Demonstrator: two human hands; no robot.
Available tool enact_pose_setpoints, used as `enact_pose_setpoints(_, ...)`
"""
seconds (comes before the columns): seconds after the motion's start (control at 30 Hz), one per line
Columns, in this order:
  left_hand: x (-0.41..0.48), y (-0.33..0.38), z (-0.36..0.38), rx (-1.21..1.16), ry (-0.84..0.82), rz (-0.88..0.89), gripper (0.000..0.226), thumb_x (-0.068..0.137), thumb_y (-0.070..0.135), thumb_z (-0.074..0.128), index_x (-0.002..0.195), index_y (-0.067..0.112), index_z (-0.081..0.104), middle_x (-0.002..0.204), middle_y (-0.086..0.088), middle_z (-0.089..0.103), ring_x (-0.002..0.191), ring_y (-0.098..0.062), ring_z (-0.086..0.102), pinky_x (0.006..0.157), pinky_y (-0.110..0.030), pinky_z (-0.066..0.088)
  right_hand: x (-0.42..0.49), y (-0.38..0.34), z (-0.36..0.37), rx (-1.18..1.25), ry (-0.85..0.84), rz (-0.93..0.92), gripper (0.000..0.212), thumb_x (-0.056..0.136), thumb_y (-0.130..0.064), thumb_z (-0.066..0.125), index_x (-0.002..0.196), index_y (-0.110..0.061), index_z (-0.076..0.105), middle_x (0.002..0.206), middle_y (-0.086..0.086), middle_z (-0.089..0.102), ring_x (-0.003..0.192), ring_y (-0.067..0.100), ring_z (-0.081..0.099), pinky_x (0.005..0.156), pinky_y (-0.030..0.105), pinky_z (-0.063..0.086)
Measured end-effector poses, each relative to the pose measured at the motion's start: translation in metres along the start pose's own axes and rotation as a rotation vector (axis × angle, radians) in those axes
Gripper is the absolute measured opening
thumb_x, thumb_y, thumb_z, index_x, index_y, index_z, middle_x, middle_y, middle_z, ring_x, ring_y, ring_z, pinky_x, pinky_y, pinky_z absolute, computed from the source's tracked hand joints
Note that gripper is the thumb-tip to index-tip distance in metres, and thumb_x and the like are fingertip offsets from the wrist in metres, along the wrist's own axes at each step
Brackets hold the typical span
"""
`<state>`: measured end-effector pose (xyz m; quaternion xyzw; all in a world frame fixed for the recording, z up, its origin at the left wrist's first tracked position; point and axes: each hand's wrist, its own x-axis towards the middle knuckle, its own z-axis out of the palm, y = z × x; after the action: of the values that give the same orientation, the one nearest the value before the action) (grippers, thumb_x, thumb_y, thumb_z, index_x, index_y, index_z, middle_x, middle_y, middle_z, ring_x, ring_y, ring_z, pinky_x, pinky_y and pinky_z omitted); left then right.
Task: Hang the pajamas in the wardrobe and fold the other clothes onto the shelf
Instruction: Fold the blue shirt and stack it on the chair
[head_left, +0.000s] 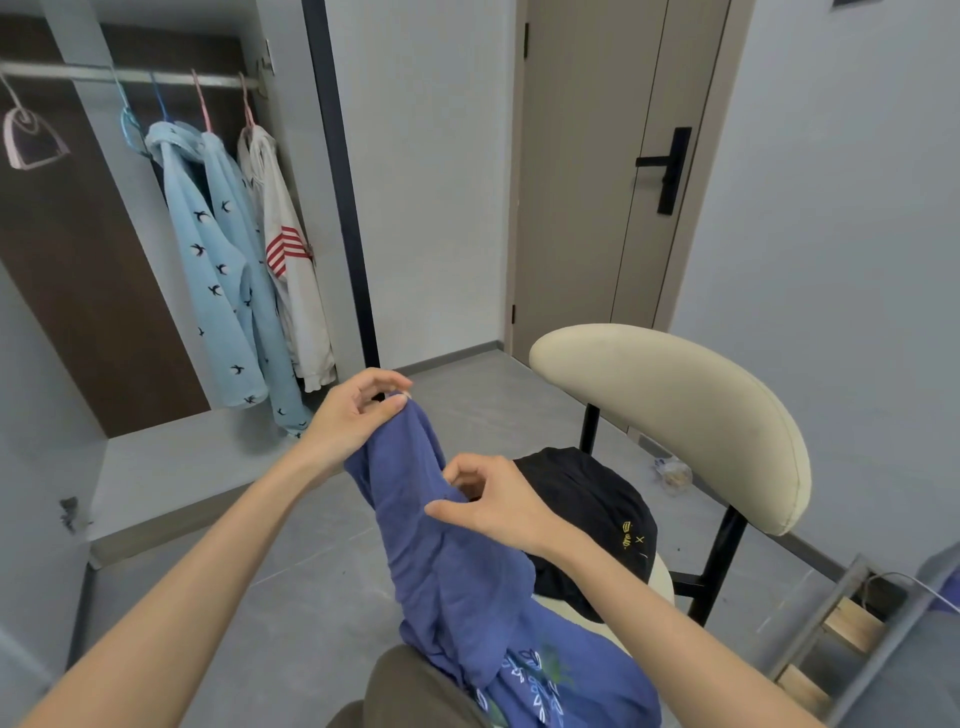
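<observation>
Fingers of your left hand pinch the top of the blue garment; those of your right hand pinch it lower. A black garment lies on the chair at right.

Head-worn view, down over hands
</observation>
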<state>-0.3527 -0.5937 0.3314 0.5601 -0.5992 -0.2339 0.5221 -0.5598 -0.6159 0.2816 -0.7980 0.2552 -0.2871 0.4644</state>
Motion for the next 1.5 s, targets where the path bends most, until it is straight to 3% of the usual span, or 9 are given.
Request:
enact_pose_setpoints(0.1,-0.002,0.002,-0.002,-0.142,-0.002,-0.032,0.012,0.09,0.011,0.06,0.096,0.019,0.066,0.094,0.012,0.071,0.093,0.002,0.063,0.076,-0.006,0.045,-0.002,0.001,0.002,0.001,-0.053,0.04,0.016,0.079,-0.01,0.062,0.088,-0.017,0.052,0.058,0.001,0.053,0.058,0.014,0.043,0.058,0.027,0.039)
enact_pose_setpoints(0.27,-0.004,0.006,-0.015,-0.437,-0.092,-0.137,0.009,0.079,0.028,0.067,0.088,0.029,0.07,0.09,0.008,0.071,0.086,-0.004,0.065,0.073,-0.014,0.05,0.002,0.001,0.0,0.082,-0.006,0.175,0.063,0.081,-0.011,0.053,0.134,-0.033,0.026,0.056,-0.004,0.045,0.055,0.008,0.044,0.056,0.018,0.04)
enact_pose_setpoints(0.43,-0.007,0.011,-0.018,-0.485,-0.26,-0.148,0.033,0.065,0.043,0.083,0.09,0.028,0.069,0.088,0.006,0.067,0.084,-0.007,0.064,0.074,-0.017,0.051,0.014,-0.008,-0.007,0.24,-0.073,0.227,0.076,0.08,-0.009,0.051,0.145,-0.037,0.024,0.071,-0.005,0.059,0.067,0.009,0.056,0.074,0.017,0.046)
enact_pose_setpoints(0.63,-0.01,0.014,-0.023,-0.5,-0.354,-0.175,0.039,0.062,0.042,0.086,0.09,0.024,0.067,0.079,0.007,0.065,0.074,-0.004,0.063,0.069,-0.015,0.05,0.02,-0.018,0.0,0.219,-0.253,0.303,0.042,0.086,-0.007,0.055,0.126,-0.018,0.053,0.104,0.01,0.07,0.091,0.022,0.067,0.089,0.036,0.051)
enact_pose_setpoints(0.8,-0.011,0.005,-0.032,-0.514,-0.305,-0.206,0.036,0.063,0.038,0.085,0.092,0.024,0.069,0.086,0.005,0.067,0.08,-0.006,0.064,0.071,-0.016,0.051,0.015,-0.009,-0.002,0.144,-0.072,0.243,0.015,0.082,-0.004,0.055,0.088,-0.018,0.06,0.049,-0.014,0.051,0.05,0.0,0.05,0.067,0.02,0.042)
enact_pose_setpoints(0.93,-0.009,-0.003,-0.031,-0.486,-0.154,-0.19,0.014,0.079,0.024,0.069,0.092,0.025,0.07,0.089,0.006,0.07,0.083,-0.004,0.065,0.071,-0.013,0.05,0.012,-0.004,-0.007,0.012,0.156,0.146,0.017,0.077,-0.006,0.057,0.077,-0.023,0.057,0.052,-0.009,0.061,0.054,-0.001,0.052,0.062,0.01,0.042)
enact_pose_setpoints(1.17,-0.002,-0.003,-0.017,0.151,0.147,0.037,0.021,0.091,0.012,0.059,0.087,0.032,0.063,0.095,0.02,0.064,0.091,0.014,0.056,0.073,-0.001,0.04,0.014,-0.006,-0.022,-0.271,0.237,0.019,0.023,0.085,-0.002,0.055,0.098,-0.02,0.062,0.084,-0.016,0.067,0.069,-0.012,0.061,0.063,0.0,0.041)
enact_pose_setpoints(1.37,-0.005,0.013,-0.01,0.414,-0.116,0.194,0.036,0.098,0.01,0.044,0.086,0.038,0.064,0.092,0.03,0.059,0.096,0.003,0.05,0.084,-0.006,0.034,0.012,-0.011,-0.033,-0.264,0.303,0.015,0.015,0.079,-0.01,0.07,0.069,-0.018,0.064,0.067,-0.002,0.073,0.073,0.005,0.068,0.064,0.011,0.048)
enact_pose_setpoints(1.5,-0.011,0.016,-0.006,0.449,-0.341,0.11,0.025,0.086,0.03,0.067,0.106,0.044,0.059,0.098,0.041,0.055,0.095,0.013,0.049,0.08,-0.001,0.034,0.006,-0.004,-0.037,-0.166,0.326,0.143,0.007,0.077,-0.013,0.075,0.073,-0.012,0.069,0.065,0.003,0.072,0.065,0.007,0.069,0.067,0.022,0.054)
